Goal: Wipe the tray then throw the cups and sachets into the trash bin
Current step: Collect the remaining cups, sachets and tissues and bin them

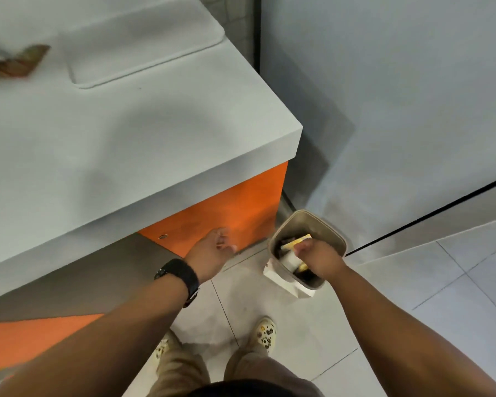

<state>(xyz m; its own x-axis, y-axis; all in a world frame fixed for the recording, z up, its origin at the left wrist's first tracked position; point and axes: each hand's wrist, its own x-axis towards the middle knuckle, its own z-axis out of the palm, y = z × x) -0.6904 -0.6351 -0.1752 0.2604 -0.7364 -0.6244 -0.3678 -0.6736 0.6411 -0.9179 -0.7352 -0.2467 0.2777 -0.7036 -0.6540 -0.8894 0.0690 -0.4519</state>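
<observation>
The person stood by the corner of the gray counter (143, 138) and leaned over the little trash bin (331, 229) on the floor. The bin sat right beside the orange cabinet (241, 202), close to the wall, so it was easy to reach from the counter.

The right hand (318, 257) hung just over the bin's mouth. Its fingers were curled in, but I could not tell if they were pinching something or had just let go. A yellow sachet (297, 242) showed right at the fingertips, inside the bin, and it was hard to say if the hand touched it. Dark and pale bits lay deeper in the bin, maybe the cups, but they were too blurry to be sure. I think the hand was held low over the opening so nothing would miss and fall on the tiles.

The left hand (212, 250), with a black watch (181, 275) on its wrist, was loosely open and held nothing. It reached toward the orange cabinet, perhaps to keep the person steady while bending.

Up on the counter lay the flat gray tray (143, 44), looking bare. Some brown wrappers (15, 64) still sat near it at the far left, so I guessed there was a bit more to throw away.
</observation>
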